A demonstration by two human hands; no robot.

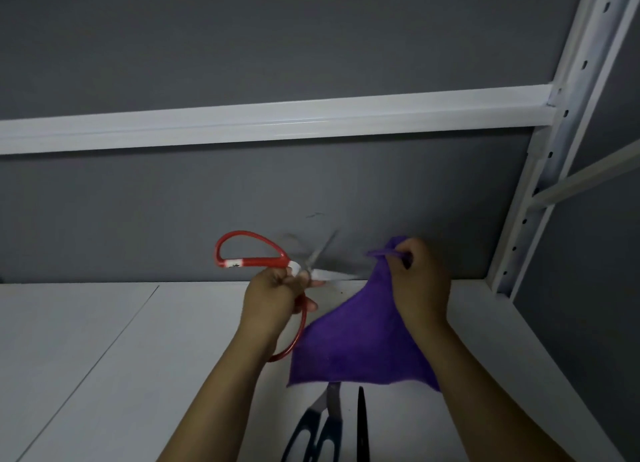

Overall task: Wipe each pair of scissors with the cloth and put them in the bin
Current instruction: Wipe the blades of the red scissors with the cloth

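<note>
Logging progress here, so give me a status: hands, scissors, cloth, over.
Left hand grips red scissors, blades apart. Right hand pinches purple cloth, hanging free. Blue scissors and black scissors lie on table; bin not in view.

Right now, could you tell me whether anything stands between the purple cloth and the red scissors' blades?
Nothing visible does. The purple cloth, pinched by the right hand, hangs just beside the open blades of the red scissors that the left hand grips.
</note>
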